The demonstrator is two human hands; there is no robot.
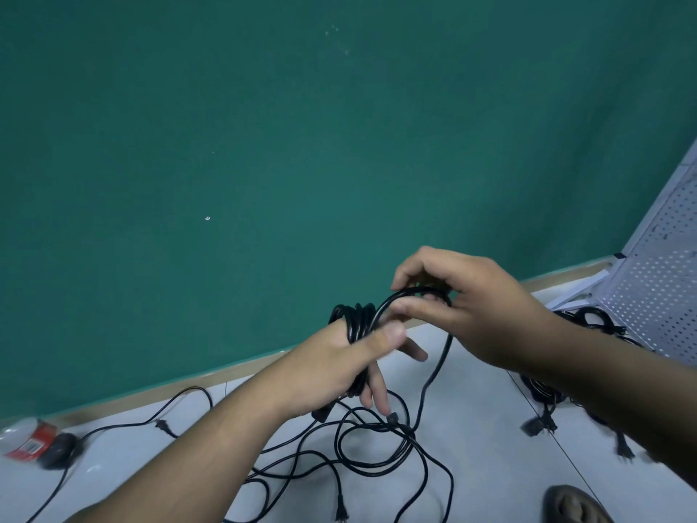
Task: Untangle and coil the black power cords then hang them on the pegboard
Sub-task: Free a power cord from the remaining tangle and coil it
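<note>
Winding round the left hand (332, 368), the black power cord (439, 366) is building into a coil (356, 320). That hand's thumb is pinning the loops against the palm while its fingers are pointing down. Just to the right of it, almost touching, the right hand (467, 307) is pinching the cord between thumb and curled fingers and is carrying 1 more loop toward the coil. From under the right hand the free length is hanging down into the loose tangle (377, 447) lying on the floor below both hands, so I am judging the coiling as partly done, with a good run of cord left to take up. The next move is calling for laying this loop beside the others, then sliding the right hand down the cord for fresh slack while easing it out of the tangle, where a snag could be dragging other cords along. The pegboard (656, 281) is standing well off to the right of the right hand, cut off by the frame edge, and no hooks are showing clearly. Dark bundles of cord (588, 318) are lying at its foot, 1 partly hidden behind the right forearm, and how neatly they are coiled is hard to tell. How many cords are making up the tangle cannot be counted.
</note>
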